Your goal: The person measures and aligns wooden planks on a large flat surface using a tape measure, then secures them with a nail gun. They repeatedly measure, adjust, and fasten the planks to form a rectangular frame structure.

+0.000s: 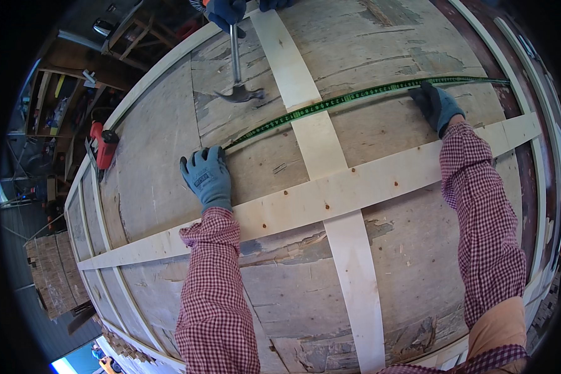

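Note:
My left hand (207, 176), in a blue glove, presses flat on a worn plywood panel (162, 168), its fingers at the near end of a green measuring tape (330, 102). My right hand (437, 106), also gloved, holds the tape down near its far end. The tape stretches across the panel over a pale wooden strip (305, 106). At the top edge another person's gloved hand (224, 11) grips a claw hammer (238, 87), whose head hangs just above the panel and the tape.
A second pale strip (368, 181) crosses the first one between my arms. A red power tool (103, 144) lies at the panel's left edge. Shelves with clutter (56, 106) and a stack of boards (53, 274) stand to the left.

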Motion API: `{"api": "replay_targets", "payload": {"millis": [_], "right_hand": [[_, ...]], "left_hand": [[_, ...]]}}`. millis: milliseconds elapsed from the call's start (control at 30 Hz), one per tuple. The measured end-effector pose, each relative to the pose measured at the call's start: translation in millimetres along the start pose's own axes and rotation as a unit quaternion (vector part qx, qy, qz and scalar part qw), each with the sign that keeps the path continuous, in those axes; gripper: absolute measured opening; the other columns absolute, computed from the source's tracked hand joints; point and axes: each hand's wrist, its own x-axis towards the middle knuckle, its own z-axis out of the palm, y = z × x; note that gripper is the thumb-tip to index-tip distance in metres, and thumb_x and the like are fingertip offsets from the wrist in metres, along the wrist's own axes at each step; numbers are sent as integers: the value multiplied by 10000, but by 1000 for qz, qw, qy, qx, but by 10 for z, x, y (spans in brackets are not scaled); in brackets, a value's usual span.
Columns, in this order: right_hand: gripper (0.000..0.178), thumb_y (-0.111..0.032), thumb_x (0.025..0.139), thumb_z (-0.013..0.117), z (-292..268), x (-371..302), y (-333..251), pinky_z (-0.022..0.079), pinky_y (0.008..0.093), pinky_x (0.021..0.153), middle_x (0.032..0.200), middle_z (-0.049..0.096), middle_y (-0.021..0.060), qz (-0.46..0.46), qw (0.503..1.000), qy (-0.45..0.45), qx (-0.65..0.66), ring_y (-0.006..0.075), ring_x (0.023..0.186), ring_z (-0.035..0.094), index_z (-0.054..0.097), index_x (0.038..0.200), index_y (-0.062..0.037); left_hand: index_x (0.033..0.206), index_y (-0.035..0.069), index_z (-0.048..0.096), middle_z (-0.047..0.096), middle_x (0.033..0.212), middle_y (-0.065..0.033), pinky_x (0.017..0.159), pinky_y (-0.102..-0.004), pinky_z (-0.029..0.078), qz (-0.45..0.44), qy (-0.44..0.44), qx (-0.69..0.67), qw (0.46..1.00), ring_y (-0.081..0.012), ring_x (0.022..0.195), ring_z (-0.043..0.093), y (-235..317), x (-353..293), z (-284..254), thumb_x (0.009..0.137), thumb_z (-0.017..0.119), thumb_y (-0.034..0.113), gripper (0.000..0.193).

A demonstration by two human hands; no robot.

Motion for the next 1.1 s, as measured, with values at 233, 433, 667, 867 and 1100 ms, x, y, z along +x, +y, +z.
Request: {"api": "replay_targets", "payload": {"millis": [233,433,667,867,1100], "right_hand": [[175,-104,934,533,-39,1,-45,516,324,789,1015,677,119,13,1000,-7,22,252,910,645,590,1087,-39],[194,-24,947,471,-47,10,-110,523,234,819,1070,659,97,69,991,-45,109,158,931,632,557,1120,-16],[198,-40,956,461,-5,35,-60,523,212,833,1072,652,99,116,964,-42,235,160,960,626,541,1135,-13],[242,-101,951,502,-23,34,-45,514,256,858,1062,657,119,50,993,-53,89,208,983,626,534,1172,-8],[240,-143,969,471,35,22,1,531,234,859,1031,660,128,67,976,-40,202,207,957,634,529,1158,-7]], "left_hand": [[954,184,665,652,1005,-71,1054,-489,303,-1,-3,5,1000,-272,1010,577,-2,0,2,912,536,300,179],[954,185,663,650,1012,-69,1057,-486,300,-7,-13,5,1000,-272,1009,578,13,7,-38,915,533,302,179],[955,174,661,650,1010,-74,1057,-485,302,-4,-10,6,1000,-274,1012,576,20,5,-20,920,528,306,191],[950,170,657,649,1009,-77,1050,-490,312,-3,-11,4,1000,-278,1010,578,-1,-2,-26,917,533,304,185],[941,169,655,649,1001,-74,1047,-494,310,3,-3,5,1000,-274,1004,577,15,0,-6,912,539,287,169]]}}
